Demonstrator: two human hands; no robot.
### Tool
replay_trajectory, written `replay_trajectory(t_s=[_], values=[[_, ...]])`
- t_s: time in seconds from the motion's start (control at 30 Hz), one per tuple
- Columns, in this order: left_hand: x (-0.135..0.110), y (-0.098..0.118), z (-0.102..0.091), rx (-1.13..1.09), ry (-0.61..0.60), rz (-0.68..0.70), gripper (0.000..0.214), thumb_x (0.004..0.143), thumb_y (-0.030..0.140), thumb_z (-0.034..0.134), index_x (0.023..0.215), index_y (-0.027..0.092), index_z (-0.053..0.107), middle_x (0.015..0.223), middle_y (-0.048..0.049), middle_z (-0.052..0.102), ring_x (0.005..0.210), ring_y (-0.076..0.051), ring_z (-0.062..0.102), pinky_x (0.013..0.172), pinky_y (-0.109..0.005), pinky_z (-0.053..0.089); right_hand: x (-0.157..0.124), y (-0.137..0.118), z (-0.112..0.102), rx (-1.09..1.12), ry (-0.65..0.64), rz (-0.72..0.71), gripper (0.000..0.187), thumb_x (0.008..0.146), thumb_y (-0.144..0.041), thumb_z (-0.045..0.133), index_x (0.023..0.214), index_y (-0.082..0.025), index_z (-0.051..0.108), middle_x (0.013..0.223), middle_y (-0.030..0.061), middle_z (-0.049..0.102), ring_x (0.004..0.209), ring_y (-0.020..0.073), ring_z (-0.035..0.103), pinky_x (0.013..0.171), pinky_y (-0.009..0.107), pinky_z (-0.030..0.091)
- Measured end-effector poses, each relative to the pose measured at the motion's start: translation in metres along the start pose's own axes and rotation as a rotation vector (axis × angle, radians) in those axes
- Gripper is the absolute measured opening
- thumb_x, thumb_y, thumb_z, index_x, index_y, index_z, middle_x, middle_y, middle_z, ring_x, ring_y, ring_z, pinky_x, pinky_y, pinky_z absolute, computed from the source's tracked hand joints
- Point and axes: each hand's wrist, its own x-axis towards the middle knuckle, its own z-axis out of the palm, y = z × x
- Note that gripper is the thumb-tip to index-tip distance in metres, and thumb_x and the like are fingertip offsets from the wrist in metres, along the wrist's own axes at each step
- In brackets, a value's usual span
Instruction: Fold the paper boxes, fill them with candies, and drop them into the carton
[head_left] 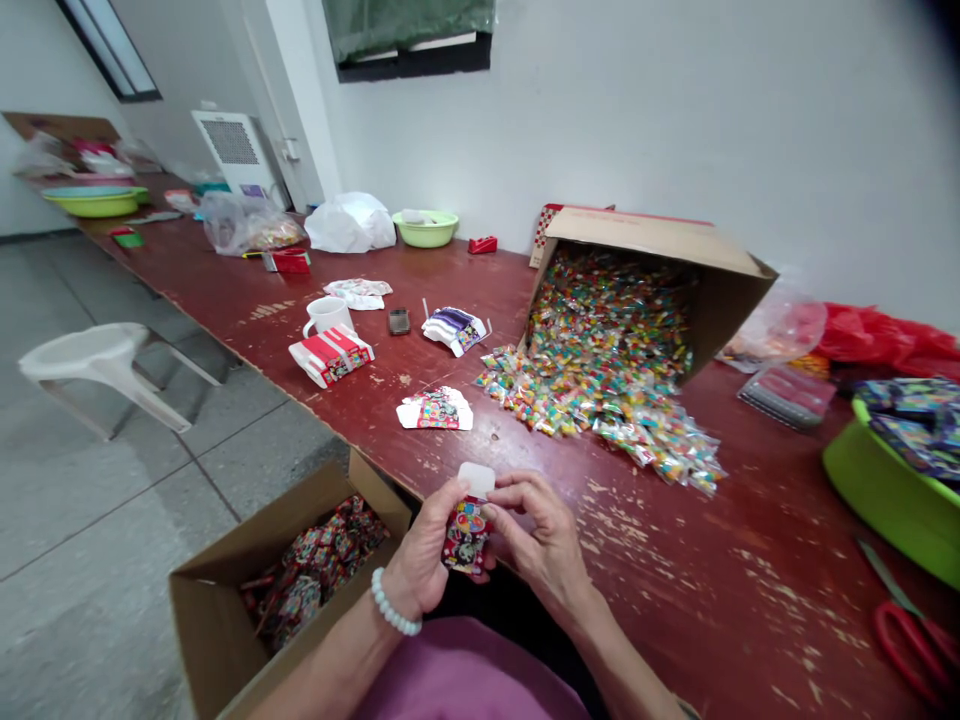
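1. The left hand (426,555), with a pale bead bracelet (395,603) on its wrist, holds a small box (466,540) pinched between thumb and fingers.
2. The small box is upright in front of the person's purple top (472,670), near the table edge, its printed front showing and its white flap (477,478) raised.
3. The right hand (544,540) reaches in from the other side, fingers bent, thumb and forefinger at the top of the small box beside the flap; I cannot tell whether they pinch it.
4. Just beyond the hands, a stack of flat printed cartons (436,410) lies on the worn red table (660,590).
5. Farther back are a purple and white stack (454,328), a red and white stack (331,355) and a white mug (328,315) just behind the latter.
6. To the right, a large cardboard box (724,310) lies on its side, with clear packets of colourful candy (615,340) spilling from its mouth onto the table.
7. Below the table edge at left, an open carton (210,630) holds a heap of small red and black packs (315,570).
8. At far right, red-handled scissors (904,640) lie near a green basin (874,490).
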Motion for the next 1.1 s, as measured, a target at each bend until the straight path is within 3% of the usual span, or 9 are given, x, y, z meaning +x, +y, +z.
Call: replay_trajectory(t_s=[0.1,0.23,0.33,0.43,0.7,0.83,0.9,1.0,1.1], values=[[-0.002,0.001,0.002,0.062,-0.018,0.014,0.042,0.085,0.052,0.058,0.094,0.012,0.065,0.059,-0.0045,0.066,0.042,-0.018,0.061,0.033,-0.025,0.048,0.005,0.003,-0.003,0.130,-0.067,0.118,0.009,0.087,-0.028,0.065,0.082,-0.020,0.067,0.102,0.0065,0.067,0.090,0.0201,0.066,0.079,0.032,0.052],[-0.004,0.007,0.006,0.062,-0.085,-0.015,0.052,0.087,0.059,0.051,0.109,0.014,0.065,0.064,-0.0042,0.067,0.043,-0.017,0.062,0.033,-0.024,0.047,0.008,0.006,0.000,0.286,-0.016,0.274,0.013,0.084,-0.028,0.068,0.093,-0.021,0.062,0.083,0.0025,0.069,0.073,0.0180,0.067,0.065,0.028,0.052],[-0.004,0.009,0.004,0.082,-0.130,0.003,0.051,0.089,0.058,0.050,0.122,0.020,0.060,0.064,-0.0020,0.066,0.042,-0.017,0.062,0.032,-0.023,0.046,0.008,0.003,-0.001,0.151,-0.071,0.112,0.008,0.088,-0.027,0.064,0.094,-0.021,0.067,0.090,0.0039,0.070,0.080,0.0178,0.067,0.073,0.029,0.051],[-0.003,0.007,0.002,0.141,-0.111,0.042,0.047,0.089,0.052,0.052,0.122,0.019,0.061,0.060,-0.0009,0.064,0.042,-0.016,0.060,0.032,-0.022,0.045,0.008,-0.002,-0.006,0.036,-0.151,0.001,0.013,0.092,-0.027,0.059,0.088,-0.021,0.070,0.091,0.0042,0.070,0.084,0.0171,0.066,0.077,0.029,0.050],[0.001,-0.003,0.001,0.233,-0.091,0.074,0.064,0.089,0.067,0.039,0.119,0.015,0.064,0.057,-0.0013,0.061,0.041,-0.015,0.057,0.034,-0.021,0.041,0.012,-0.007,-0.008,0.045,-0.229,0.191,0.015,0.090,-0.027,0.059,0.094,-0.020,0.072,0.098,0.0057,0.072,0.083,0.0173,0.068,0.072,0.027,0.053],[0.002,-0.007,-0.001,0.269,-0.054,0.041,0.067,0.085,0.071,0.044,0.109,0.013,0.068,0.068,-0.0060,0.068,0.042,-0.014,0.058,0.035,-0.021,0.038,0.013,-0.001,-0.002,0.246,-0.221,0.442,0.018,0.088,-0.034,0.062,0.090,-0.017,0.070,0.070,0.0018,0.071,0.053,0.0133,0.061,0.049,0.023,0.048],[0.002,-0.008,-0.001,0.289,-0.033,0.042,0.066,0.085,0.071,0.044,0.103,0.012,0.069,0.072,-0.0074,0.070,0.042,-0.013,0.057,0.036,-0.021,0.038,0.013,0.003,0.000,0.288,-0.198,0.502,0.018,0.087,-0.034,0.063,0.086,-0.017,0.068,0.065,0.0005,0.069,0.048,0.0121,0.058,0.046,0.022,0.045],[0.002,-0.007,0.000,0.285,-0.022,0.052,0.060,0.086,0.067,0.048,0.098,0.012,0.070,0.065,-0.0051,0.068,0.041,-0.013,0.057,0.035,-0.021,0.037,0.012,0.003,-0.004,0.169,-0.182,0.420,0.015,0.087,-0.031,0.061,0.085,-0.018,0.069,0.070,0.0014,0.070,0.052,0.0124,0.058,0.048,0.022,0.044],[0.002,-0.004,0.000,0.192,-0.075,0.001,0.052,0.086,0.058,0.053,0.110,0.014,0.067,0.060,-0.0019,0.064,0.041,-0.016,0.059,0.034,-0.022,0.039,0.011,-0.003,-0.011,0.036,-0.210,0.226,0.014,0.090,-0.028,0.059,0.087,-0.020,0.070,0.084,0.0029,0.071,0.065,0.0138,0.062,0.058,0.024,0.047]])
